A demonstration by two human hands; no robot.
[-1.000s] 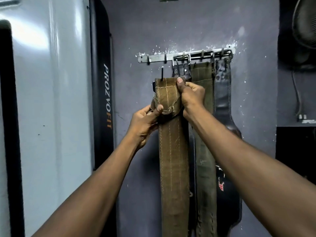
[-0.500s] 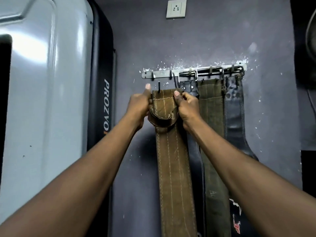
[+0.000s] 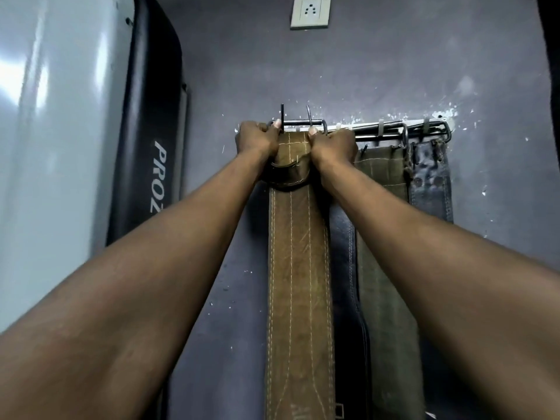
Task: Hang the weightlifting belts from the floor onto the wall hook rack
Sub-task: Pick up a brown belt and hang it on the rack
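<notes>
Gripping the top of the brown belt at centre frame, the left hand and right hand curl round its buckle, against the hook rack; the leather looks thick, stiff and heavy, so the buckle end is the sensible hold; whether a hook caught it, I cannot tell; an olive belt and black belt crowd the right hooks.

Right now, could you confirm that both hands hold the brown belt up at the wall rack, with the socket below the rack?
Not quite: the head view shows the socket above the wall rack, not below it. The left hand and right hand do hold the brown belt up at the rack.
</notes>
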